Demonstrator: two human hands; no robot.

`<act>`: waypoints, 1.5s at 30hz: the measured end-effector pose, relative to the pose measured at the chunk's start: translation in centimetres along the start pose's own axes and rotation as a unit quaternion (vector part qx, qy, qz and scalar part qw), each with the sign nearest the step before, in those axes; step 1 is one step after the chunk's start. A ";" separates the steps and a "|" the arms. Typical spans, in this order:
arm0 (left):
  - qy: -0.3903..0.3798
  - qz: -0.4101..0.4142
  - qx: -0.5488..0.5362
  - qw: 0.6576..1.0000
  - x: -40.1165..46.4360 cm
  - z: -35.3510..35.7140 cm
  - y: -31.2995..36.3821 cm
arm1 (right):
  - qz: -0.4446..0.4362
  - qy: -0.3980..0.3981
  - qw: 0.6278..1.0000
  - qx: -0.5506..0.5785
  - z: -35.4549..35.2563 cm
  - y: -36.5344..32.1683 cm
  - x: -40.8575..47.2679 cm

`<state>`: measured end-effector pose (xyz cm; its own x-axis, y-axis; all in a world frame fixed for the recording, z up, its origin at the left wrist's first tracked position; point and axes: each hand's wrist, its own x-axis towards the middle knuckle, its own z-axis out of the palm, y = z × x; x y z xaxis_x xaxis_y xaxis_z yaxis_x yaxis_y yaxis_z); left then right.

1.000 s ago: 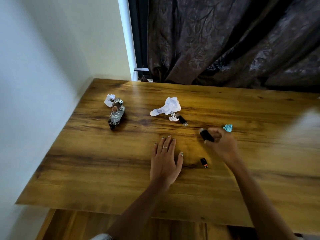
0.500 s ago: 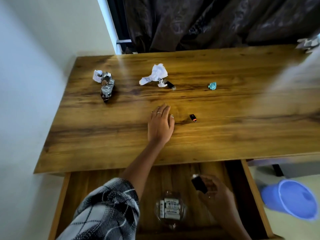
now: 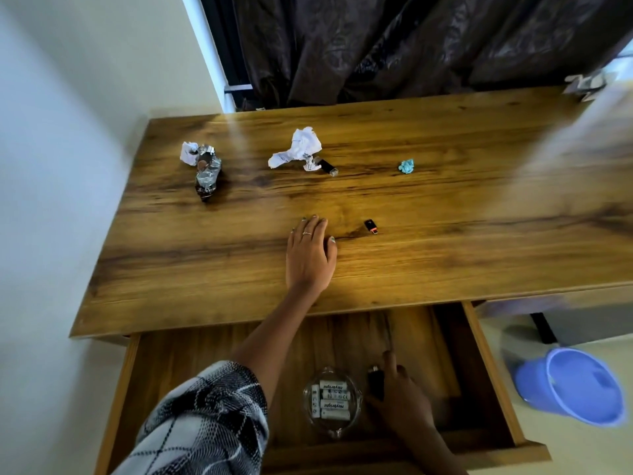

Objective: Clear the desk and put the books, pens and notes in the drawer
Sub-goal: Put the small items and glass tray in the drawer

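Observation:
My left hand [image 3: 310, 257] rests flat on the wooden desk [image 3: 445, 269], fingers straight. My right hand [image 3: 402, 397] is low inside the open drawer [image 3: 479, 368], holding a small black object [image 3: 375, 383] against the drawer floor beside a glass dish of batteries [image 3: 331, 402]. On the desk lie a small black and red stick [image 3: 371, 226], a black stick with a clear cap [image 3: 327, 166], crumpled white paper [image 3: 299, 149], a blue paper ball [image 3: 407, 166] and a silver wrapper [image 3: 206, 173] next to a small white paper ball [image 3: 189, 152].
A blue plastic bucket [image 3: 575, 385] stands on the floor right of the drawer. A white wall runs along the desk's left side and a dark curtain [image 3: 411, 46] hangs behind it. More crumpled paper [image 3: 585, 84] sits at the desk's far right corner.
My right hand carried the black object from the desk down into the drawer and lowered it next to the battery dish. My left hand stayed flat on the desk.

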<state>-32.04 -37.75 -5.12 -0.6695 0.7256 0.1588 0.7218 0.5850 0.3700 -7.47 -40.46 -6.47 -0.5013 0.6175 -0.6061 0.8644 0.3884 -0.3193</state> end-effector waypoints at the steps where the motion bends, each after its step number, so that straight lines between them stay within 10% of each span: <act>1: 0.001 0.000 0.000 1.000 0.0 0.0 0.0 | -0.006 0.004 1.000 -0.007 -0.7 -0.3 -0.3; 13: 0.012 -0.008 0.012 1.000 0.6 0.0 -0.1 | -0.277 0.333 0.886 0.165 -15.6 -10.9 9.4; 30: 0.006 -0.037 0.005 0.999 1.9 0.2 -0.1 | -0.166 0.296 0.937 0.085 -19.9 -18.5 27.1; 45: -0.004 0.080 -0.060 0.995 1.4 0.4 1.7 | -0.070 0.295 0.894 0.328 -16.1 -3.2 10.9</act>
<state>-31.70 -35.59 -4.63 -0.5453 0.8095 0.2176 0.7928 0.4138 0.4474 -16.32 -23.95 -0.29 -0.3719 0.9231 -0.0974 0.5302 0.1252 -0.8386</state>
